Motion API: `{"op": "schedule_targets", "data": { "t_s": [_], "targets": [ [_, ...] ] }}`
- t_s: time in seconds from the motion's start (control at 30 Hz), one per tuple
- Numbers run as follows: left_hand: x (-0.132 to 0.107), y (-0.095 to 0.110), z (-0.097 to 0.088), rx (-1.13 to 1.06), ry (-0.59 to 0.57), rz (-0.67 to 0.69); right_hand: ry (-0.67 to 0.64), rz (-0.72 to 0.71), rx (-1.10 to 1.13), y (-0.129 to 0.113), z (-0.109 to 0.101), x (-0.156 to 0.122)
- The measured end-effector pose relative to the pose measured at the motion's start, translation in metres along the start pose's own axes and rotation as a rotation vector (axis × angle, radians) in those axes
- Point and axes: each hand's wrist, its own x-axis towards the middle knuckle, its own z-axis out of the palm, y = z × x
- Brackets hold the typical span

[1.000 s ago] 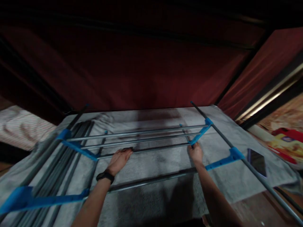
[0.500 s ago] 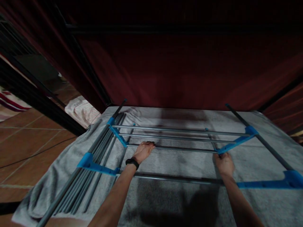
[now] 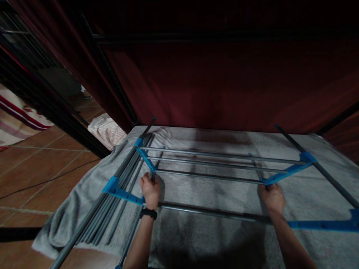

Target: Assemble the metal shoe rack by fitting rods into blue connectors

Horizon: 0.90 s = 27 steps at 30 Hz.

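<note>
A rack frame of grey metal tubes (image 3: 213, 175) joined by blue plastic brackets (image 3: 123, 195) lies on a grey blanket. My left hand (image 3: 150, 189), with a black band at its wrist, is closed around the left inner upright tube, between two blue brackets. My right hand (image 3: 272, 198) is wrapped round the right inner upright, just below the right blue bracket (image 3: 293, 172). Several crossbars run between the two sides. A thicker lower bar (image 3: 207, 212) passes in front, partly behind my right forearm.
Several loose grey tubes (image 3: 108, 215) lie in a bundle on the blanket (image 3: 202, 235) at the left. Dark red curtains (image 3: 179, 86) on a black frame hang behind. Beyond the left post (image 3: 64, 125) are a tiled floor (image 3: 47, 172), a cable and a striped cloth (image 3: 105, 130).
My left hand has moved left from the lower crossbar to the left upright and closed on it. My right hand keeps its hold. The view has shifted slightly left.
</note>
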Motion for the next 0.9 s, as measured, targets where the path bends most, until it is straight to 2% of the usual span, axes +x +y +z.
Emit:
{"op": "schedule_targets", "data": {
  "t_s": [0.13,0.23,0.47,0.9],
  "targets": [
    [0.030,-0.002,0.007,-0.043,-0.103,-0.018,0.003,-0.021,0.024,0.001,0.000,-0.001],
    [0.039,-0.002,0.008,-0.034,-0.127,-0.019,0.002,-0.022,0.022,0.003,0.002,0.001],
    [0.037,-0.005,0.007,0.080,-0.155,-0.032,0.003,-0.004,-0.003,0.006,0.006,0.003],
    [0.028,0.006,0.003,0.201,-0.129,-0.003,0.013,-0.011,-0.033,0.002,0.006,0.004]
  ]
}}
